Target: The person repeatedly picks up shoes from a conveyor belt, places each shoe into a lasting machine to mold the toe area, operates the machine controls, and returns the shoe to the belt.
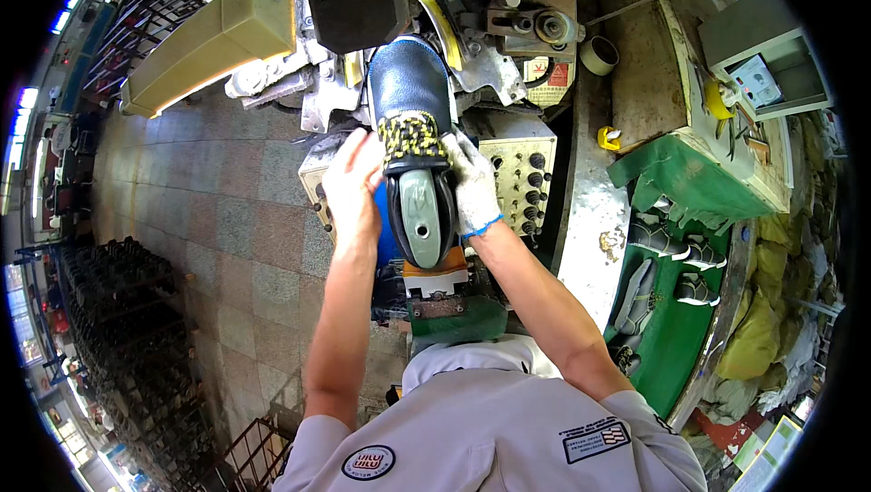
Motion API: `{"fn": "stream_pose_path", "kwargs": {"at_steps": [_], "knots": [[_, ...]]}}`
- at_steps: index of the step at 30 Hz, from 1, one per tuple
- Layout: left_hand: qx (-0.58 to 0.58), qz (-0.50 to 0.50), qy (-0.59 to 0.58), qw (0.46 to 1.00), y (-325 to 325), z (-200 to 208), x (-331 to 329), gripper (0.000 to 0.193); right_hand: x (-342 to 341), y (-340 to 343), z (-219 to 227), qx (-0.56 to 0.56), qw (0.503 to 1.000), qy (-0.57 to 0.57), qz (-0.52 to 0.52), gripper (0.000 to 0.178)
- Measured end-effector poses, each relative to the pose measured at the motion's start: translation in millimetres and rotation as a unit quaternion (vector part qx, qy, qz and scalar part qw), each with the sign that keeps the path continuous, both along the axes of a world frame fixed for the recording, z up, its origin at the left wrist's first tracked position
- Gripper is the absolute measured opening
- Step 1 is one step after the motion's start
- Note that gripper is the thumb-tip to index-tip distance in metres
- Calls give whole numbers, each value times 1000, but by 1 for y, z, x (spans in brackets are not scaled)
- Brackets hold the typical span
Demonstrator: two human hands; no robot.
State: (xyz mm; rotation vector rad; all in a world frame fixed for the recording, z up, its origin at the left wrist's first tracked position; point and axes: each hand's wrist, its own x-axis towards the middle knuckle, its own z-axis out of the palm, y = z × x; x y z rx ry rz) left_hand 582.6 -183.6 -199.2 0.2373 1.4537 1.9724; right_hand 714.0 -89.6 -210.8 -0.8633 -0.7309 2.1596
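A dark leather shoe (pixel 410 79) with yellow-and-black laces is stretched over a grey-green shoe last (pixel 419 211). Its toe points away from me, in among the metal parts of a machine (pixel 472 38). My bare left hand (pixel 356 182) presses against the shoe's left side near the collar. On the right side, my right hand (pixel 472 182), in a white knit glove with a blue cuff, curls round the shoe at lace height. Both hands are closed on it, though some fingertips are hidden behind the shoe. The heel rests just above an orange-and-white machine support (pixel 435 282).
Beyond the shoe stands a control box (pixel 519 188) with several black knobs. A yellowish machine arm (pixel 218 29) juts out at upper left. On the right, a green conveyor (pixel 676 320) carries several shoes beside a metal ledge (pixel 590 238). Dark racks (pixel 118 338) stand at left.
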Motion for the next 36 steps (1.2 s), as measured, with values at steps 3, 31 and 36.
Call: {"fn": "stream_pose_path", "kwargs": {"at_steps": [3, 31, 36], "knots": [[-9, -63, -167, 984, -5, -17, 26, 46, 2, -3, -14, 97, 995, -32, 13, 46], [40, -97, -195, 975, 6, -25, 26, 49, -12, -1, -12, 193, 962, -185, -52, 48], [40, -102, -182, 977, 5, -25, 25, 48, -13, 1, -22, 161, 969, -181, -44, 48]]}}
